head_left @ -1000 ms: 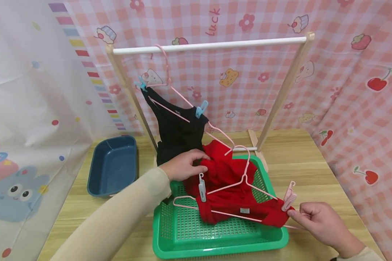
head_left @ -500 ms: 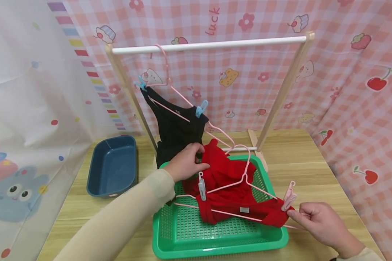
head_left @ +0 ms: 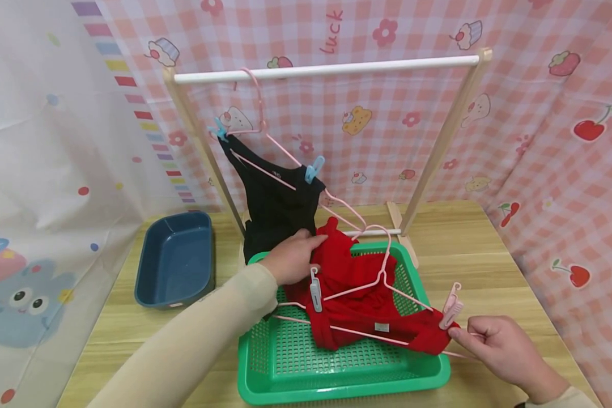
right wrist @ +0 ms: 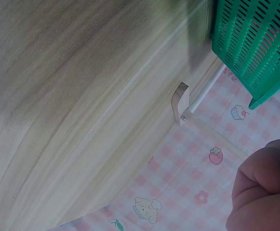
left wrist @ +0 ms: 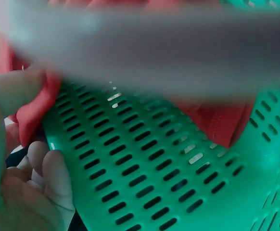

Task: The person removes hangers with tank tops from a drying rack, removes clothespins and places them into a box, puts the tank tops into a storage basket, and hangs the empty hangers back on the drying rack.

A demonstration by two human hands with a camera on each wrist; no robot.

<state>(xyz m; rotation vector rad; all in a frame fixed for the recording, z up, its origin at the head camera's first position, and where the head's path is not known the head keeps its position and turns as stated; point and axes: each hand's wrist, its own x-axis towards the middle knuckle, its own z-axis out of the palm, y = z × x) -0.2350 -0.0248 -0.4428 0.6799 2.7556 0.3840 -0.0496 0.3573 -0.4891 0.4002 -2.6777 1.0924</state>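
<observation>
A red tank top (head_left: 336,260) with a small white label lies bunched over the green basket (head_left: 336,391). Through its shoulders runs a pink hanger (head_left: 386,260), with a grey clothespin (head_left: 315,294) on the left strap and a pink clothespin (head_left: 451,313) on the right. My left hand (head_left: 290,258) pinches the top's left edge; in the left wrist view, red cloth (left wrist: 34,108) shows between thumb and fingers. With curled fingers, my right hand (head_left: 505,348) grips the hanger's right end, thumb against the red strap.
A black top (head_left: 280,198) with blue clothespins hangs tilted on another pink hanger (head_left: 257,105) from the rack's white rod (head_left: 336,70). Left of the basket stands a dark blue basin (head_left: 175,260). The wooden table (head_left: 464,249) meets a checked curtain (head_left: 413,141).
My left hand has shifted slightly right and up along the red top's left edge, and the cloth there has been rearranged. My right hand stays in place with the hanger.
</observation>
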